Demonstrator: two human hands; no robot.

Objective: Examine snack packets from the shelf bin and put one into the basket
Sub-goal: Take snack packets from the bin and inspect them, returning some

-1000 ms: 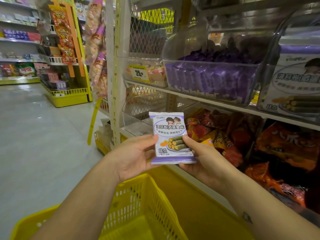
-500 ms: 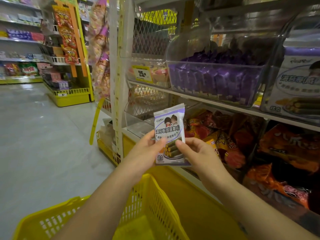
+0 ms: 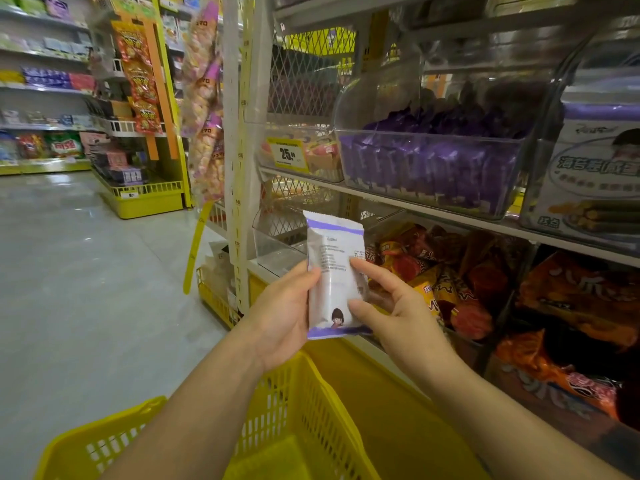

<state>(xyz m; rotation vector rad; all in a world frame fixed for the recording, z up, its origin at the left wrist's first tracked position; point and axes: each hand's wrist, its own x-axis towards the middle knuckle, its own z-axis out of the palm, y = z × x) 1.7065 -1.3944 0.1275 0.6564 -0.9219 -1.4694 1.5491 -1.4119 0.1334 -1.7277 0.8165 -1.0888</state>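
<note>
A white snack packet [image 3: 334, 271] with purple bands is held upright in front of the shelf, its printed back side facing me. My left hand [image 3: 282, 320] grips its left edge, thumb on the front. My right hand [image 3: 398, 310] pinches its right edge with thumb and fingers. Below both arms hangs a yellow plastic basket [image 3: 294, 410]. Up on the shelf, a clear bin [image 3: 429, 168] holds several purple packets of the same kind.
A lower bin holds orange and red snack bags [image 3: 450, 282]. A large display packet [image 3: 595, 171] stands at the right. A yellow price tag [image 3: 287, 154] hangs on the shelf. The tiled aisle floor [image 3: 69, 271] runs left toward other yellow racks.
The packet has been turned round from its picture front to its text back. Both hands have shifted their hold along its edges and lifted it slightly.
</note>
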